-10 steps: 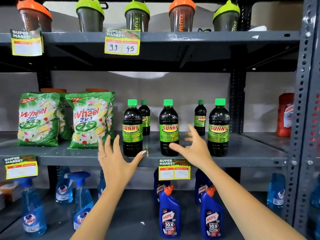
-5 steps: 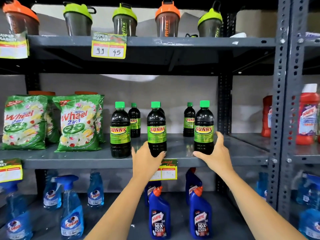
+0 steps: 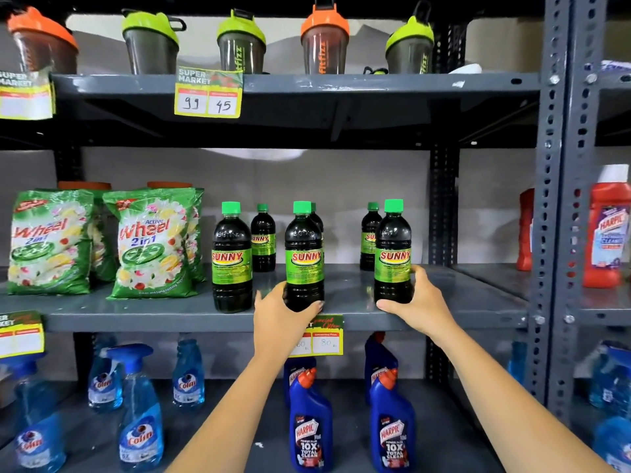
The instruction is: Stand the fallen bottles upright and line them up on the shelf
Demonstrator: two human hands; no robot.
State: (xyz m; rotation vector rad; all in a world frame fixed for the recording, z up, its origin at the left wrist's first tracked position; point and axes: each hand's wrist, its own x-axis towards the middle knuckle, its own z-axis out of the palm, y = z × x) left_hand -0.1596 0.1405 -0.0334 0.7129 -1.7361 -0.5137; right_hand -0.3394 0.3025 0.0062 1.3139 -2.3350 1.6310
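Nearest me, on the lowest grey metal shelf point(image 3: 348, 397), two blue Harpic toilet-cleaner bottles with red caps point(image 3: 310, 435) stand side by side under my forearms, and pale blue Colin spray bottles point(image 3: 140, 425) stand to the left of them. Above that, my left hand point(image 3: 281, 317) is curled around the base of the middle dark Sunny bottle with a green cap and green label point(image 3: 304, 257), fingers wrapping its left side and thumb tip showing at its lower right, right at the front edge of the grey middle shelf point(image 3: 136, 315). My right hand point(image 3: 418, 302) grips the base of the right-hand dark Sunny bottle point(image 3: 392, 254), thumb under its front and fingers round its right side. Both bottles stand upright near the front edge. My left hand partly covers a yellow price tag point(image 3: 324, 339) hanging from that edge. Just left of my left hand a third front-row Sunny bottle point(image 3: 231, 259) stands upright, untouched. Behind this front row three smaller-looking Sunny bottles point(image 3: 263, 238) stand upright further back, one largely hidden behind the middle bottle. To the left sit green Wheel detergent bags point(image 3: 153, 244). Farthest up, shaker cups with green and orange lids point(image 3: 240, 44) line the top shelf.
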